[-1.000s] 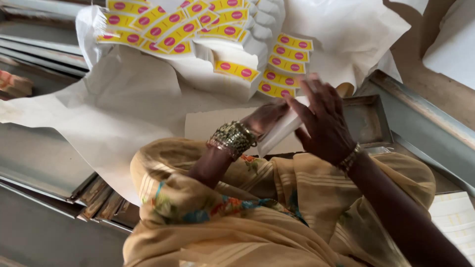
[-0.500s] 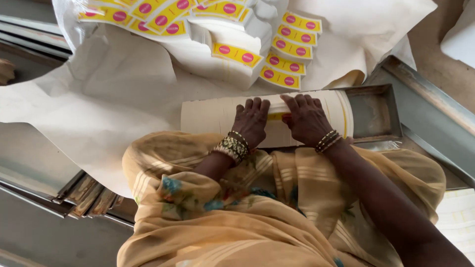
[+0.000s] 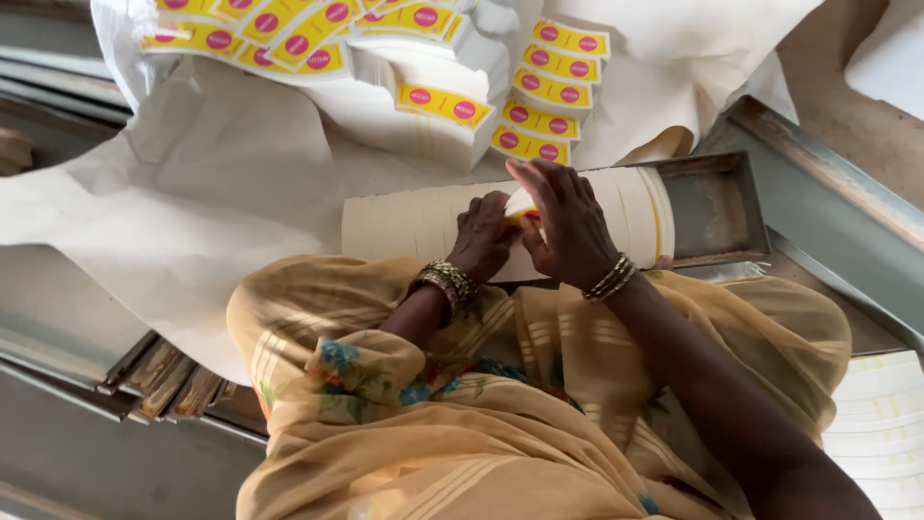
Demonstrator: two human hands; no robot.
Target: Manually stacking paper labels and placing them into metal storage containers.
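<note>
**A:** From up here I see a big sheet of crumpled white paper (image 3: 221, 193) spread over the metal bench (image 3: 58, 318), matte and creased. What do you make of the heaps on it?

**B:** Stacks of flat yellow labels (image 3: 551, 91) with round pink marks, thin card, fanned out along the top. Below them lies a long row of white cards (image 3: 423, 223) packed edge-on, running into a shallow grey metal tray (image 3: 717, 207) with a raised rim.

**A:** And the hands?

**B:** I have both on that row. My left hand (image 3: 484, 238) is curled, fingertips pressed to the cards' edges beside one small yellow-and-pink label (image 3: 525, 214). My right hand (image 3: 573, 231) arches over it, index finger stretched out, the other fingers pinching that label where it sits between the two hands, on top of the row.

**A:** So which step is this, by your reckoning?

**B:** I judge it's the placing of one label onto the packed row. The next move calls for a light, flat press; the card is thin and would buckle or skew easily.

**A:** Bangles (image 3: 448, 282) on the left wrist, I note, metal and ridged.
</note>
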